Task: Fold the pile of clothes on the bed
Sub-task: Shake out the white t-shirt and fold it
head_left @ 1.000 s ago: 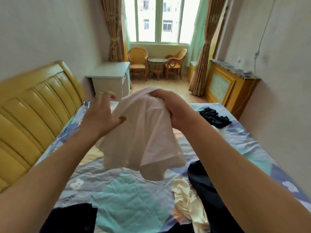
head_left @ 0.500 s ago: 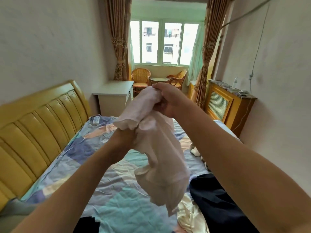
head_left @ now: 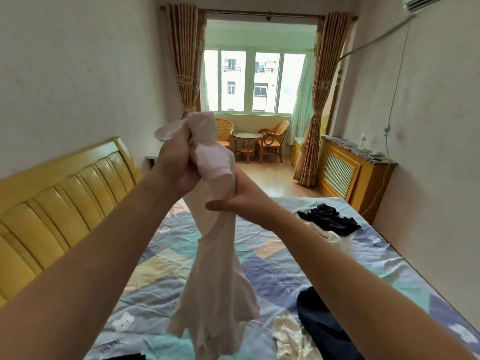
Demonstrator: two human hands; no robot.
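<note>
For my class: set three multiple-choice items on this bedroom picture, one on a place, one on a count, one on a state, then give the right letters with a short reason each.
1. Where does the crumpled black garment lie?
A. on the far right of the bed
B. on a wicker chair
C. on the headboard

2. How many wicker chairs stand at the small round table?
A. one
B. two
C. four

3. In what state is the white garment?
A. folded flat on the bed
B. bunched and hanging in the air, gripped by both hands
C. spread over the headboard

Key: 1 A, it rests on the patchwork sheet near the right wall. 2 B, one chair either side of the table. 3 B, the left hand grips its top, the right hand just below.
</note>
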